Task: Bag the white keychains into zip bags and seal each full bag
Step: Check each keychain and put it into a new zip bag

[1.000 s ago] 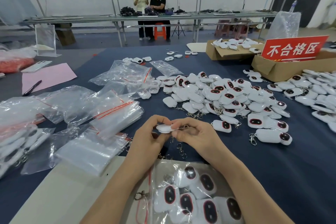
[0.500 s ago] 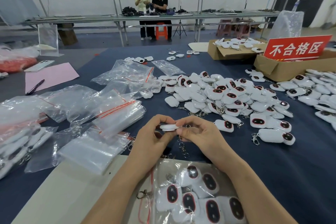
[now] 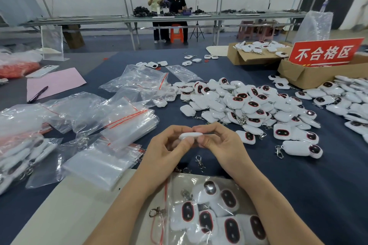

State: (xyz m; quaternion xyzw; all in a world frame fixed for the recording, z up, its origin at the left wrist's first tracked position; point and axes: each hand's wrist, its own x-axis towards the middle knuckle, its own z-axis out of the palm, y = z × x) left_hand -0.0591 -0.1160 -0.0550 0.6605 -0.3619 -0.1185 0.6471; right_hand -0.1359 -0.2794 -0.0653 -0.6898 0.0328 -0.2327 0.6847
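While both hands — left hand (image 3: 166, 148), right hand (image 3: 220, 145) — pinch one smooth white keychain (image 3: 190, 136) edge-on, a dark blue table cloth (image 3: 318, 185) spreads through a workshop hall.

So I had one white keychain (image 3: 190, 135) pinched edge-on between both hands, left hand (image 3: 167, 151) on one end and right hand (image 3: 221, 145) on the other, up over the dark blue table cloth (image 3: 318, 185). A metal clasp (image 3: 199, 162) showed just below my fingers. Right under my wrists lay a zip bag (image 3: 179, 183) with several keychains inside, dark faces up, its red seal strip along the left edge. The loose pile of keychains (image 3: 249, 105) sat ahead to my right and a stack of empty zip bags (image 3: 127, 123) to my left. Further back on the right stood a cardboard box (image 3: 310, 77) with a red sign (image 3: 324, 52).
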